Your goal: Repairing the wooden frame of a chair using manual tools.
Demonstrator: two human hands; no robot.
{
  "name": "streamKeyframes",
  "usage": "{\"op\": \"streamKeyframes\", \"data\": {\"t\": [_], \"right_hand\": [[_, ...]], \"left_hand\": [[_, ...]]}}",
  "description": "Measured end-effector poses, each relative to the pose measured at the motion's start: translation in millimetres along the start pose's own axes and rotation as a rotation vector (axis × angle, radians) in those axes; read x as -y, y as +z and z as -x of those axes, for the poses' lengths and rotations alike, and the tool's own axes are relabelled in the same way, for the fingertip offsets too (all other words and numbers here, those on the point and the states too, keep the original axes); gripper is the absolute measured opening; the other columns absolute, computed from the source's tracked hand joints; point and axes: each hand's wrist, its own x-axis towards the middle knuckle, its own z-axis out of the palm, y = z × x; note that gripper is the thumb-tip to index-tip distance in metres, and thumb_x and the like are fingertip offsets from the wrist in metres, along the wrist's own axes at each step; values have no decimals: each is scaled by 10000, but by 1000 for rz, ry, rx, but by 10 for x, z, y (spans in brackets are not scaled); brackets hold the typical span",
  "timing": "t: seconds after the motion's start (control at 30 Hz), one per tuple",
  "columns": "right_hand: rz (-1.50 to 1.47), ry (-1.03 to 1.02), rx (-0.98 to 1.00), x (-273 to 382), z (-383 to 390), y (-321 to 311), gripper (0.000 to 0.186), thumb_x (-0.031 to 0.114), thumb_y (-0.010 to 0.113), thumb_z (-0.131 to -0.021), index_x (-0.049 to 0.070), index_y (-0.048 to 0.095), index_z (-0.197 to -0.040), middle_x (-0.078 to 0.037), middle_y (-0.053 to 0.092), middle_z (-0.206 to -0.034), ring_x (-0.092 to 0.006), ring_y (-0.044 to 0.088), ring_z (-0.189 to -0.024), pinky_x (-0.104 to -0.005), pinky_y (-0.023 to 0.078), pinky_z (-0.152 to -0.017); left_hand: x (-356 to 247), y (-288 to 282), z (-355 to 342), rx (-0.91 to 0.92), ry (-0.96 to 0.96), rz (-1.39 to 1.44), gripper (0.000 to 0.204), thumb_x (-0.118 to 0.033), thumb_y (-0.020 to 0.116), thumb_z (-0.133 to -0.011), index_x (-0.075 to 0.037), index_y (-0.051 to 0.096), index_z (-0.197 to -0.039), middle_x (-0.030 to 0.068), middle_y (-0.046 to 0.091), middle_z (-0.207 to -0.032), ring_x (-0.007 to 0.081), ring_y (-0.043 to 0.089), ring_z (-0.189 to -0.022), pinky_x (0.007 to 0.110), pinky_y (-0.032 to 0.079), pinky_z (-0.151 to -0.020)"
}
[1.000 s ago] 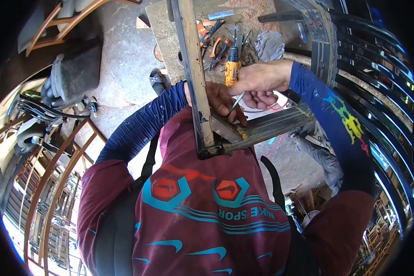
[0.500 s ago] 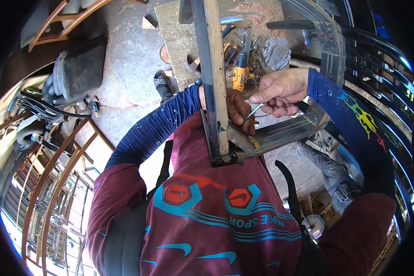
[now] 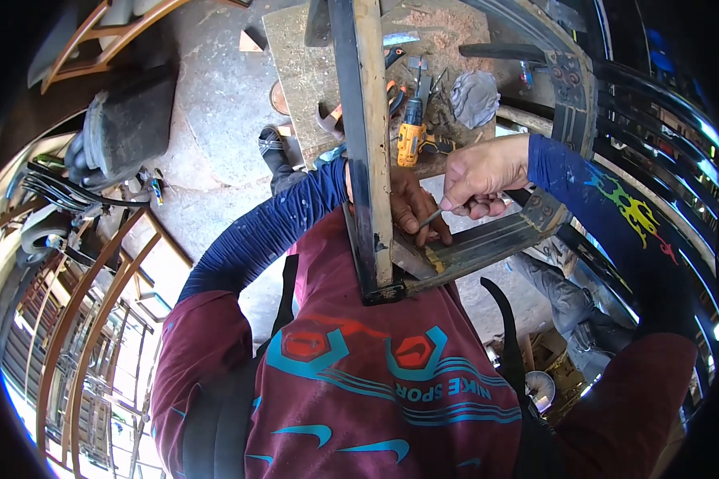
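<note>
A black wooden frame [image 3: 499, 235] with worn, bare-wood edges stands against my body, like part of a chair. My left hand [image 3: 411, 209] reaches behind its upright post [image 3: 371, 136], the fingers curled near the inner corner; what they hold, if anything, is hidden. My right hand [image 3: 483, 180], on the inner side of the frame, is closed in a pinch on a thin metal rod [image 3: 431, 218]. The rod slants down to the left, its lower end at my left fingertips. A yellow smear [image 3: 434, 259] marks the wood below them.
A yellow cordless drill [image 3: 411, 136], a hammer [image 3: 328, 120] and a crumpled grey cloth [image 3: 474, 99] lie on a worn board [image 3: 295, 56] beyond the frame. Dark slats [image 3: 655, 120] line the right side. Curved wooden frames [image 3: 64, 343] stand at left.
My right hand has turned and come slightly down and left along the rod, so less of the rod shows. My left hand stays at the corner. The view has shifted a little.
</note>
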Motion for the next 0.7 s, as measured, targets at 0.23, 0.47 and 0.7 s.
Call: {"op": "streamKeyframes", "data": {"t": [0.23, 0.47, 0.7], "right_hand": [[554, -358, -431, -230, 108, 259, 447, 284, 572, -1031, -33, 624, -720, -52, 649, -637, -131, 580, -489, -319, 463, -477], [-73, -188, 69, -293, -3, 58, 347, 332, 503, -1074, 16, 612, -981, -102, 684, -709, -200, 726, -622, -292, 560, -510], [1501, -854, -835, -554, -182, 95, 229, 145, 605, -844, 70, 616, -1060, -58, 613, -841, -263, 632, -820, -398, 489, -737]], "left_hand": [[-34, 116, -23, -119, -45, 15, 237, -178, 700, -981, 32, 756, -1075, 210, 633, -1371, 286, 535, -1353, 407, 404, -1128], [-172, 92, 34, -146, -254, 138, 244, -191, 701, -984, 35, 757, -1058, 195, 632, -1387, 255, 552, -1322, 388, 432, -1086], [-180, 126, 35, -152, -172, 29, 205, -148, 677, -994, 16, 762, -1082, 224, 619, -1390, 308, 515, -1372, 428, 384, -1151]]}}
